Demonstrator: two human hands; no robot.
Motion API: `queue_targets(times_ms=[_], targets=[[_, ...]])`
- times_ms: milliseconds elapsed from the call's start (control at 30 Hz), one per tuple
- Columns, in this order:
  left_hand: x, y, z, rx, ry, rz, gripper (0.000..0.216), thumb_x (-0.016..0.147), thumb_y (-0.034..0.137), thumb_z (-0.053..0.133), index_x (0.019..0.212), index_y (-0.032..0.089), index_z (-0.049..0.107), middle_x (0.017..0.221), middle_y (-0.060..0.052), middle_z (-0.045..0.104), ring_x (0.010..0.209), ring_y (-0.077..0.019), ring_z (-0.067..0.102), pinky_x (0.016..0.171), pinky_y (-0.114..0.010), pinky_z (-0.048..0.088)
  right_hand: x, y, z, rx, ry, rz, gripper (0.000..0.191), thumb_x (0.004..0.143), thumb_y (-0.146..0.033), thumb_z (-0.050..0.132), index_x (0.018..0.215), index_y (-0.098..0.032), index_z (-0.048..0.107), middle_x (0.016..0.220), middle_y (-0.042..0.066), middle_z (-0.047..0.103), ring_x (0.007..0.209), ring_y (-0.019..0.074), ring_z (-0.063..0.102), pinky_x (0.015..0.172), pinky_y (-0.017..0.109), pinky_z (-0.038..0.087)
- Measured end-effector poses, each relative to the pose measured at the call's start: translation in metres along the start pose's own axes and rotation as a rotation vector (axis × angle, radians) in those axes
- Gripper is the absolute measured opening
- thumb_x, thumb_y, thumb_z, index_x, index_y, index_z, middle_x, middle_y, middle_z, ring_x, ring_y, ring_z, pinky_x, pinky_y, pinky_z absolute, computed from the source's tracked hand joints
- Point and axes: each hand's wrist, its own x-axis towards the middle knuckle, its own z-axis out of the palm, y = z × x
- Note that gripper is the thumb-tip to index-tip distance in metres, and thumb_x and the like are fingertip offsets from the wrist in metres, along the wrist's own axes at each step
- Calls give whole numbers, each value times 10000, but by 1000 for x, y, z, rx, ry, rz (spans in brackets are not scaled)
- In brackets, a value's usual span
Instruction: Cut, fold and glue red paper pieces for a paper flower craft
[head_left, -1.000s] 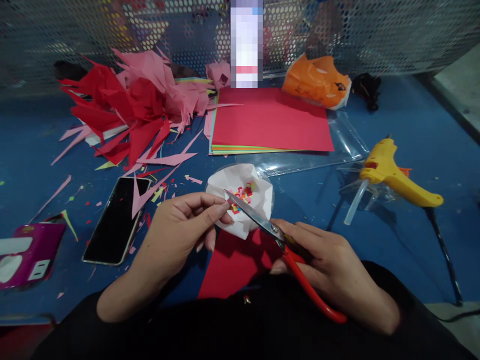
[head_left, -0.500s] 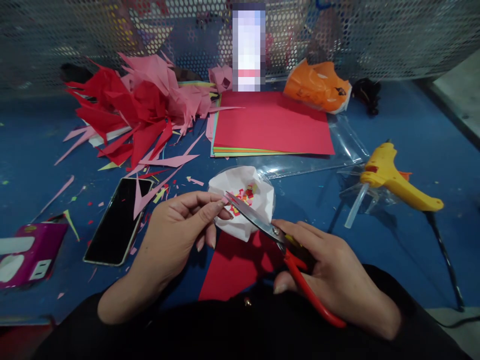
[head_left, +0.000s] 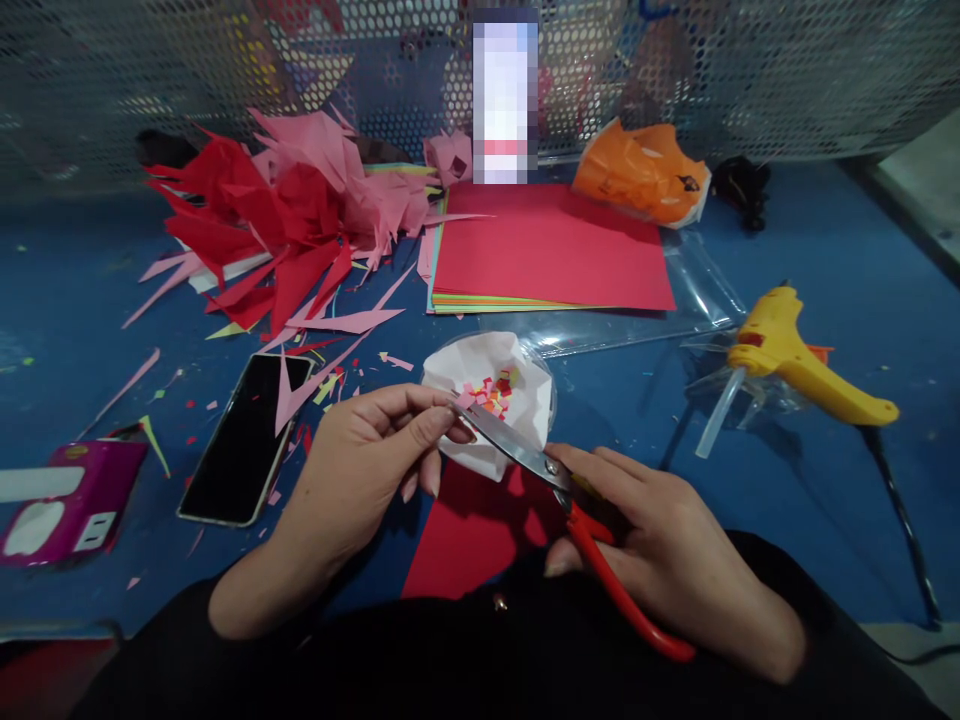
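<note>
My right hand (head_left: 660, 530) grips a pair of scissors (head_left: 514, 435) with red handles, the blades together and pointing left. At the blade tips, the thumb and forefinger of my left hand (head_left: 367, 450) are pinched together on a small piece of pink paper, mostly hidden by the fingers. Both meet over a shallow white paper-lined dish (head_left: 537, 390). Inside the dish lie several tiny paper bits (head_left: 496, 390) in pink, red, orange and yellow. A red paper sheet (head_left: 457, 545) lies below the dish, near my body.
Crumpled red and pink paper scraps (head_left: 300, 210) heap at back left. A black-screened phone (head_left: 244, 440) and purple case (head_left: 105, 500) lie left. Behind the dish sits a coloured paper stack (head_left: 555, 250) with an orange packet (head_left: 641, 175). A yellow glue gun (head_left: 810, 365) rests right, its cord trailing.
The scissor blades have come together and the pink at my left fingertips shows less. More pink bits show in the dish. The whole view has shifted slightly.
</note>
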Motion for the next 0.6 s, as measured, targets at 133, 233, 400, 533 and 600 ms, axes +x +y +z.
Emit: queue_targets(times_ms=[133, 233, 400, 533, 600], targets=[[0, 1, 1, -6, -10, 2, 105, 846, 275, 726, 863, 171, 721, 730, -16, 727, 395, -45, 519, 367, -157, 342, 1, 0, -1, -28, 1, -27, 614, 926, -635, 555, 1267, -132, 646, 870, 81, 715, 694, 181, 703, 616, 278, 595], [0, 2, 2, -18, -16, 4, 91, 842, 259, 724, 865, 172, 723, 732, -12, 728, 396, -46, 524, 367, -155, 343, 1, -1, -2, -50, 20, -50, 598, 961, -616, 504, 1263, -121, 650, 850, 83, 716, 684, 182, 708, 581, 272, 584], [0, 4, 2, 9, -36, -3, 100, 863, 256, 704, 819, 168, 716, 721, -13, 735, 394, -34, 508, 368, -138, 324, 2, -1, -2, -38, 6, -64, 543, 1005, -548, 464, 1271, -108, 641, 828, 78, 712, 681, 175, 704, 582, 263, 576], [0, 5, 3, 11, -25, -2, 98, 852, 264, 712, 854, 166, 715, 721, -26, 745, 392, -46, 509, 364, -146, 324, 0, 0, -2, -28, -7, -57, 503, 1007, -513, 486, 1282, -117, 629, 849, 76, 715, 710, 172, 705, 615, 250, 573], [1, 6, 3, 10, -32, -7, 109, 842, 275, 720, 846, 166, 716, 733, -32, 749, 392, -50, 511, 362, -153, 327, 0, 0, -2, -17, -4, -55, 511, 993, -525, 512, 1286, -122, 625, 857, 75, 714, 719, 173, 702, 628, 254, 575]])
